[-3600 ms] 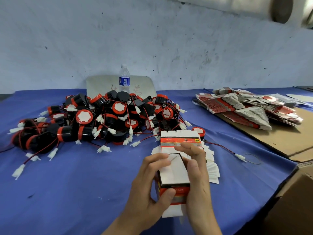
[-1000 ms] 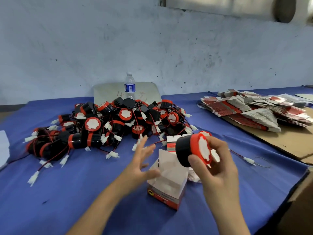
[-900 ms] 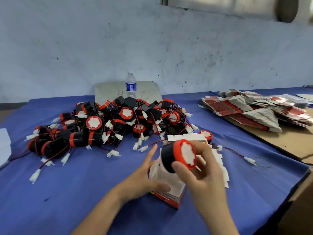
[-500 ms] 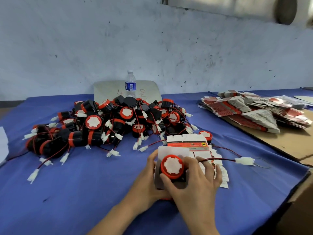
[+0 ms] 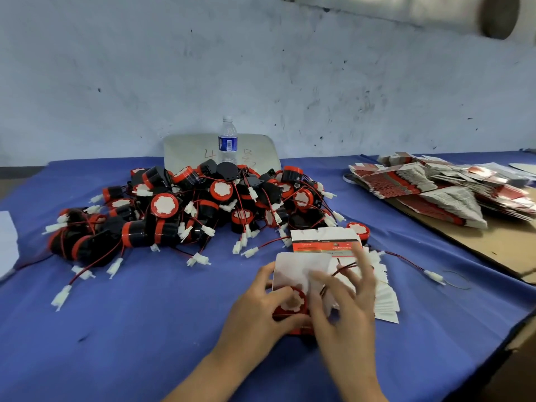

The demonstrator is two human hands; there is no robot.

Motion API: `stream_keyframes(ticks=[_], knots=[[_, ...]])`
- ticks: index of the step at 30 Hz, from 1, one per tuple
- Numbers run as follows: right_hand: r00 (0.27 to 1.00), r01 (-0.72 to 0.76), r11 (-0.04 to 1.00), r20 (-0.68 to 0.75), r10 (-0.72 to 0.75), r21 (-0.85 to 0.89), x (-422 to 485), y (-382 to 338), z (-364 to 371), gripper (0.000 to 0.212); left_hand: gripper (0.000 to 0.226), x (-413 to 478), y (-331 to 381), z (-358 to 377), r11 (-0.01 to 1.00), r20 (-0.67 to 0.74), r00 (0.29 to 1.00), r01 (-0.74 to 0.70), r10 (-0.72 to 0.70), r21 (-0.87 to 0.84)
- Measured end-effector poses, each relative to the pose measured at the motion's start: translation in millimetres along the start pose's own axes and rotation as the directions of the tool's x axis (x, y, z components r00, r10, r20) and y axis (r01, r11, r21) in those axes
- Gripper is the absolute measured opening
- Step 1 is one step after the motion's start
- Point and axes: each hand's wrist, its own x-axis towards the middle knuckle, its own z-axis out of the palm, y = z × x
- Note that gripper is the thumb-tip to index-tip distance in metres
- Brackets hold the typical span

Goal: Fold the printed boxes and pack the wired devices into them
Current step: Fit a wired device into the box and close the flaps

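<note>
My left hand [image 5: 258, 314] grips an upright printed box [image 5: 298, 271], its white flap standing open. A wired device [image 5: 291, 304] with a red rim and white face sits in the box's mouth. My right hand [image 5: 345, 303] is blurred, fingers spread over the box's right side, beside the device's red and black wire [image 5: 340, 267], which loops above the opening. A small stack of flat printed boxes [image 5: 324, 242] lies just behind and to the right. A large pile of wired devices [image 5: 203, 210] covers the blue table [image 5: 145, 329] further back.
One loose device [image 5: 358, 229] lies behind the stack, its wire ending in a white connector [image 5: 433, 277]. A heap of flat boxes [image 5: 435, 190] rests on cardboard [image 5: 493, 248] at right. A water bottle [image 5: 228, 140] stands at the wall. A carton [image 5: 522, 361] stands below the table's right corner.
The device has sunk deeper into the box. My right hand has let go of it and moved right toward the wire, whose white connector is no longer seen stretched out.
</note>
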Motion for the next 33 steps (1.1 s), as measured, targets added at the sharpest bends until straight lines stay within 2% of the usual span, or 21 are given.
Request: stream_keyframes(ticks=[2, 4, 6, 11, 16, 18, 20, 23, 26, 29, 33], knots=[[0.987, 0.015, 0.995, -0.163, 0.002, 0.099, 4.6, -6.2, -7.2, 0.040, 0.036, 0.8, -1.0, -0.4, 0.999, 0.015, 1.000, 0.021, -0.021, 0.043], [0.975, 0.009, 0.990, -0.220, 0.023, 0.141, 9.1, -9.6, -13.7, 0.042, 0.036, 0.9, -0.6, -0.8, 0.997, 0.023, 0.999, 0.035, -0.037, 0.075], [0.981, -0.072, 0.967, -0.158, 0.113, 0.244, 11.8, -11.3, -15.8, 0.049, 0.036, 0.6, 0.7, -0.9, 0.996, 0.021, 0.999, 0.029, -0.031, 0.087], [0.960, -0.251, 0.910, -0.039, 0.279, 0.329, 13.0, -11.0, -8.9, 0.062, 0.033, 0.7, 1.0, -0.7, 0.995, 0.042, 0.999, 0.022, -0.026, 0.098], [0.960, -0.225, 0.919, -0.089, 0.267, 0.323, 21.3, -6.7, -9.4, 0.039, 0.036, 1.6, -2.4, 3.7, 0.992, 0.034, 0.999, 0.006, -0.010, 0.125], [0.973, -0.201, 0.933, -0.048, 0.225, 0.298, 23.4, -6.5, -9.2, 0.036, 0.037, 1.7, -4.7, 4.3, 0.991, 0.027, 1.000, -0.004, 0.000, 0.134], [0.986, -0.166, 0.963, 0.051, 0.159, 0.214, 24.6, -5.5, -9.7, 0.039, 0.038, 0.9, -6.7, 4.6, 0.989, 0.024, 1.000, -0.002, -0.001, 0.145], [0.981, -0.071, 0.997, 0.180, 0.072, -0.010, 22.4, -0.1, -12.0, 0.034, 0.038, 0.7, -5.6, 4.0, 0.991, 0.014, 1.000, 0.003, -0.005, 0.131], [0.969, 0.096, 0.948, 0.247, -0.019, -0.303, 18.5, 1.2, -12.1, 0.024, 0.044, 1.4, -2.4, 3.4, 0.996, 0.017, 1.000, 0.025, -0.027, 0.088], [0.973, 0.190, 0.853, 0.207, -0.098, -0.487, 13.0, 2.2, -11.4, 0.032, 0.060, -0.6, -0.9, 3.7, 0.997, 0.013, 0.998, 0.053, -0.053, 0.048], [0.984, 0.167, 0.794, 0.149, -0.097, -0.585, 10.2, 6.4, -15.6, 0.033, 0.082, -4.5, 0.0, 5.5, 0.999, 0.007, 1.000, 0.029, -0.029, 0.039]])
